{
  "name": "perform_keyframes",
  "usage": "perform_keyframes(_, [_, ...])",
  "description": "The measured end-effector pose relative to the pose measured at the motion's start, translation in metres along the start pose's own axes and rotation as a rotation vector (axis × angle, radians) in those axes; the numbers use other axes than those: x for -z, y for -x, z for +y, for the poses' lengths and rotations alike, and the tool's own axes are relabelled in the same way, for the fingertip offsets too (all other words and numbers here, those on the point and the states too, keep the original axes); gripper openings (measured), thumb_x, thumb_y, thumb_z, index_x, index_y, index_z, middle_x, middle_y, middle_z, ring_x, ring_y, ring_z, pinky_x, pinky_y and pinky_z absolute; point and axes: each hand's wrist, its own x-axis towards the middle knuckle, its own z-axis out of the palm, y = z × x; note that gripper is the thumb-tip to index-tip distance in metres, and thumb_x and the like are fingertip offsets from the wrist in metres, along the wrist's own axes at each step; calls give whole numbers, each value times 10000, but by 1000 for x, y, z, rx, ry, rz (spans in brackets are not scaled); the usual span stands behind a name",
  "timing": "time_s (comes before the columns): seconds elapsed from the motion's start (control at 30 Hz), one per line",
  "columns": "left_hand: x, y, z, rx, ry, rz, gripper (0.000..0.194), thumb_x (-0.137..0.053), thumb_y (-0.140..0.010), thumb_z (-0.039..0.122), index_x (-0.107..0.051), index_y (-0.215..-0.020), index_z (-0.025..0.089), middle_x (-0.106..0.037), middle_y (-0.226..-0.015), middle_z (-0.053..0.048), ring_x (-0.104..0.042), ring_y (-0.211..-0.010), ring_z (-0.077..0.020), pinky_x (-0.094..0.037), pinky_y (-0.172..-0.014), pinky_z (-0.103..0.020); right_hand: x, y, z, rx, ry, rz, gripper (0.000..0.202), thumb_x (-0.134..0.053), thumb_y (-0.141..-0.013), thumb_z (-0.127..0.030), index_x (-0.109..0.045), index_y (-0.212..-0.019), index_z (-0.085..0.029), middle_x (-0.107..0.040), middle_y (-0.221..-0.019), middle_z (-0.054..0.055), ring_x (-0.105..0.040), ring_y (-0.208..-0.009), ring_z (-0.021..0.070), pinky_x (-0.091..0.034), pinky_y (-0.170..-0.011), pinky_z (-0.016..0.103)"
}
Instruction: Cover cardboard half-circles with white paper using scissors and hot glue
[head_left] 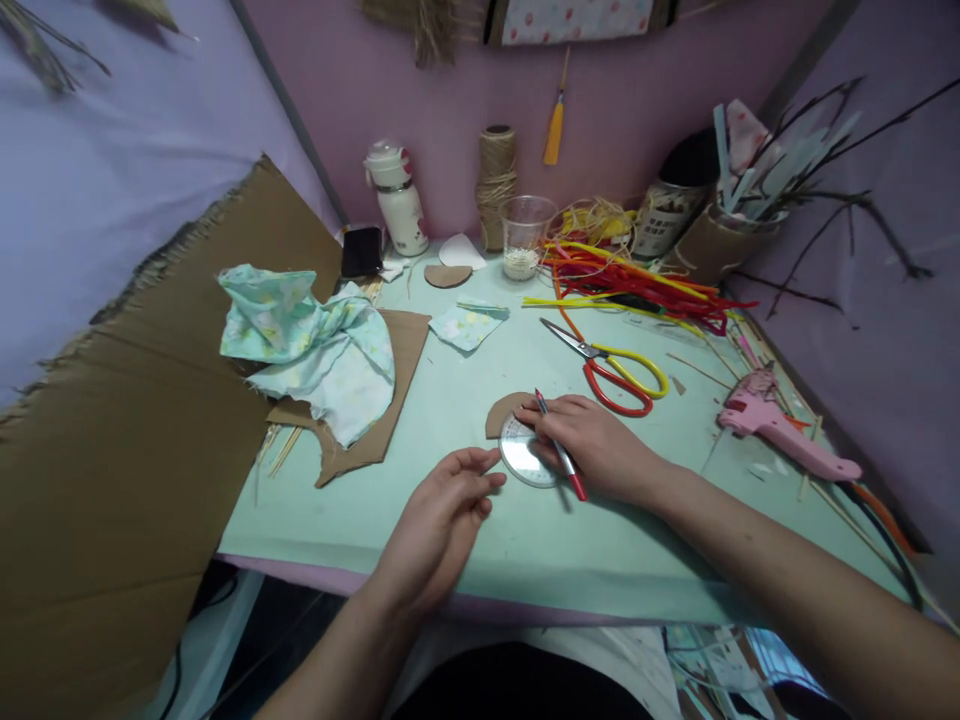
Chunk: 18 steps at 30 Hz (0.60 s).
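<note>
My right hand has a red-tipped pen tucked between its fingers, its fingertips resting on a clear protractor. Part of the protractor is hidden under that hand. Just beyond it lies a small curved piece of brown cardboard, touched or overlapped by the protractor. Close to the protractor's left edge is my left hand, palm turned inward, fingers loosely bent and apart, with nothing in them. Scissors with one red and one yellow handle lie open beyond my right hand.
On the left, patterned fabric lies over cut cardboard, beside a tall cardboard sheet. Behind stand a bottle, a twine spool and a plastic cup. A pink glue gun and branches are at right.
</note>
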Motion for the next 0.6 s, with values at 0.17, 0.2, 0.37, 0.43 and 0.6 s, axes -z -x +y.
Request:
perform_keyframes(0.17, [1, -3, 3, 65, 97, 24, 267, -611, -659, 140, -558, -918, 177, -600, -1240, -117, -612, -933, -141, -424, -692, -242, 1, 1, 0, 8, -3, -20, 168, -555, -914, -204, -634, -1062, -208, -686, -1201, 123, -653, -1044, 246, -488, -910, 454])
perform_keyframes(0.2, [1, -3, 3, 73, 111, 30, 271, -614, -654, 135, -558, -916, 177, -602, -1232, -114, -608, -927, -137, -421, -691, -237, 0, 1, 0, 11, -2, -21, 157, -557, -912, -200, -635, -1048, -210, -688, -1199, 121, -653, -1042, 245, -487, -913, 456])
perform_keyframes(0.37, [-1, -4, 5, 90, 188, 51, 297, -665, -621, 101, -575, -898, 160, -624, -1158, -102, -580, -896, -117, -390, -691, -216, 0, 0, -1, 4, -11, -17, 149, -551, -914, -184, -629, -1040, -192, -706, -1143, 123, -655, -1036, 241, -493, -897, 443])
perform_keyframes(0.43, [-2, -4, 5, 88, 203, 58, 298, -682, -613, 101, -582, -889, 155, -626, -1142, -102, -572, -893, -120, -381, -689, -218, 0, 0, -1, -4, -13, -15, 154, -553, -912, -184, -626, -1048, -187, -709, -1132, 126, -656, -1034, 244, -495, -891, 444])
perform_keyframes(0.6, [-3, -3, 4, 83, 221, 50, 294, -685, -614, 97, -588, -885, 155, -624, -1134, -96, -565, -899, -126, -365, -692, -223, 0, 1, 0, 18, -20, -12, 134, -557, -907, -175, -632, -1016, -191, -701, -1152, 123, -644, -1066, 246, -489, -896, 440])
